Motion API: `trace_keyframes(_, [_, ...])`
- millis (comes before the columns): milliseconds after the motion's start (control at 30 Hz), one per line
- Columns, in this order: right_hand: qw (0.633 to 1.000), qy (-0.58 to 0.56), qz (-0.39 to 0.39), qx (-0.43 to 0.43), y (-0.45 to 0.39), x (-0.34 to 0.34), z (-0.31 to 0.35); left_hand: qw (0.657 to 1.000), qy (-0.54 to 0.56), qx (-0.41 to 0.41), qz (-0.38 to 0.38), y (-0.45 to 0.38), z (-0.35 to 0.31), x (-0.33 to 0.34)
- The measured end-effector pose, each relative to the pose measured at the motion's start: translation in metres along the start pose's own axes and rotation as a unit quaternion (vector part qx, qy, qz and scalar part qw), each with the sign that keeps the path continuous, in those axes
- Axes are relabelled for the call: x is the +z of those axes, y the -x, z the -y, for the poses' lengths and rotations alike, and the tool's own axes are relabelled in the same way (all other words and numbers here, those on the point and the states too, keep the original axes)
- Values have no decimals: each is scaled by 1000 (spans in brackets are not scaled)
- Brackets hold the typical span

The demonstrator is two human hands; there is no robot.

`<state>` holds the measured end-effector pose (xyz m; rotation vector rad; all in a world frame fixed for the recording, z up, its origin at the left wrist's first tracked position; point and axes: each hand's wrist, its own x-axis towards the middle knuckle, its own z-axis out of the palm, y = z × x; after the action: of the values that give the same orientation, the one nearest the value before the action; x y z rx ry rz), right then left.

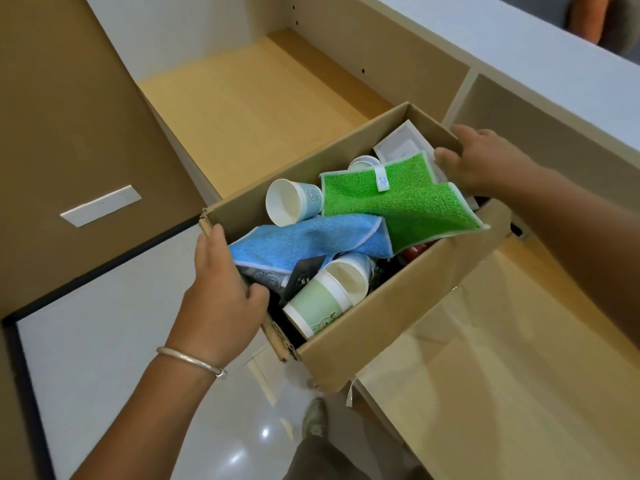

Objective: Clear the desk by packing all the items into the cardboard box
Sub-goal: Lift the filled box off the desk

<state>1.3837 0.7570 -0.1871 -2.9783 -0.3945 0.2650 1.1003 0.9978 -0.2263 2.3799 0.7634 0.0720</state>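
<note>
The open cardboard box [398, 306] is held up off the desk between both my hands. My left hand [221, 299] grips its near-left end wall, thumb inside. My right hand [485, 161] grips the far-right end wall. Inside lie a green cloth [408, 206] on top, a blue cloth [304, 240] under it, a blue paper cup [291, 206] on its side, a green paper cup [322, 303] on its side, a white packet [401, 143] at the far end and dark items mostly hidden underneath.
A light wooden desk surface [249, 109] lies beyond the box, with a brown partition [69, 133] at left and a white counter top [554, 60] at right. A lower wooden surface [502, 375] sits under the box's right side. My foot [313, 419] stands on glossy floor.
</note>
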Motion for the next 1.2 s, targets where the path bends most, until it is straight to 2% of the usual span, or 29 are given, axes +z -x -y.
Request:
trace_keyframes(167, [997,13,-48,55,3,-2,-17,1000,24,12,1,-6,-3,4])
trace_keyframes(400, [990,91,-50,97,39,9,-47,995,37,90,27,-25,-12,2])
trace_keyframes(600, [980,95,-58,164,94,19,-84,981,10,172,89,-46,-29,12])
trace_keyframes(733, [966,118,-32,228,143,23,-116,963,-10,225,151,-54,-48,29])
trace_keyframes(867, [964,77,-27,254,199,35,-151,949,-22,261,175,-44,-77,52])
trace_keyframes(1200, [946,29,-23,323,349,55,-224,902,-181,333,208,42,-148,110])
